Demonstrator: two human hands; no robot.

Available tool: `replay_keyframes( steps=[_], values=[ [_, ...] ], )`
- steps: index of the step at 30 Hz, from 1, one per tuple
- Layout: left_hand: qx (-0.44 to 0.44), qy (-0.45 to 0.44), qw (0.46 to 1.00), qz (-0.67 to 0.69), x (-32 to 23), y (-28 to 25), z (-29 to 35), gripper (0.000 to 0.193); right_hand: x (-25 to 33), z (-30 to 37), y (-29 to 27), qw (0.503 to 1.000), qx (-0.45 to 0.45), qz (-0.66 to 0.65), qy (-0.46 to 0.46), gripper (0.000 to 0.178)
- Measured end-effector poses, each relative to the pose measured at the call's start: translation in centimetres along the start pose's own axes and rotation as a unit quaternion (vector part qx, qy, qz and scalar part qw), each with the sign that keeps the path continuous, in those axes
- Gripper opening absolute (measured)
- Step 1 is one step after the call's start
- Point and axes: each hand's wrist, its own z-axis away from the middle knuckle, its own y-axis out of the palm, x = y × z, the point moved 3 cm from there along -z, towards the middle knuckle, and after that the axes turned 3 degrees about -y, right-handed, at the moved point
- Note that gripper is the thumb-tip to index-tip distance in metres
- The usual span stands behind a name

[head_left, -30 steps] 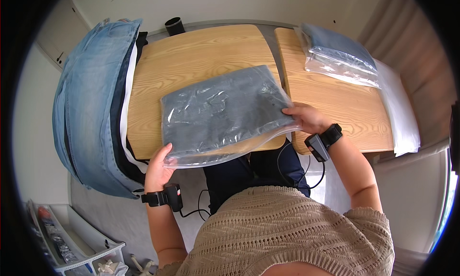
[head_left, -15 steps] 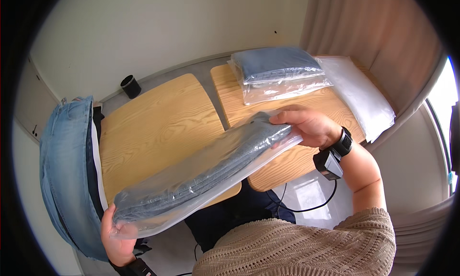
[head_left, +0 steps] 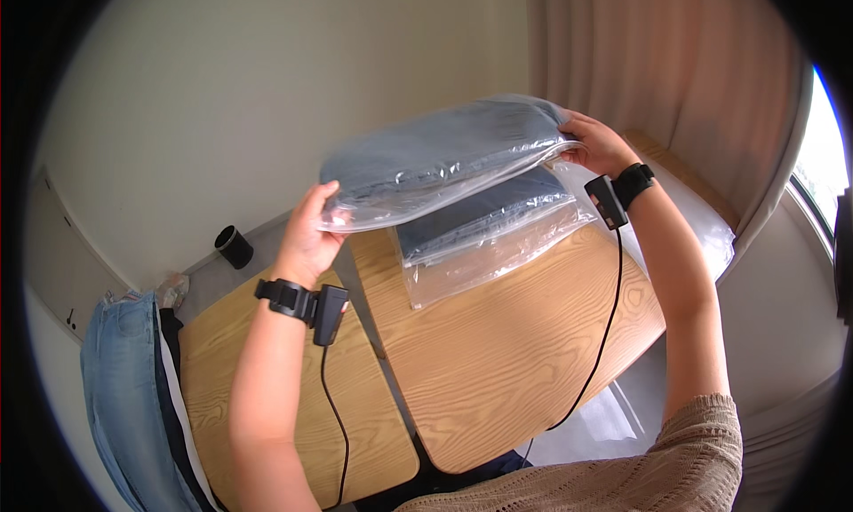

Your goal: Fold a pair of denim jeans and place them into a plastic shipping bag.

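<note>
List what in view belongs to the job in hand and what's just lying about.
Part of the job:
left hand and right hand
bagged blue cloth, held by both
second filled bag, on the right-hand table
probably the pale plastic stack and the jeans

Apparently just there:
black bin
beige curtain

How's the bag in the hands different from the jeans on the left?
The bag is shiny, see-through plastic; the jeans are bare cloth.
The left hand and right hand hold the bag up; no hand touches the jeans.
Both show a bluish colour.
</note>
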Motion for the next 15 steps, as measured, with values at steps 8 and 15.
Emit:
replay_keyframes(
  steps=[8,15],
  values=[
    [-0.048,-0.121,0.923,-0.362,13.5,-3.9,-7.2,0.022,-12.0,-4.4,-9.4,0.945,-0.210,0.237,0.075,0.039],
    [-0.065,-0.107,0.924,-0.362,12.6,-3.5,-6.7,0.054,-11.3,-5.9,-8.8,0.918,-0.200,0.338,-0.055,0.034]
  ],
)
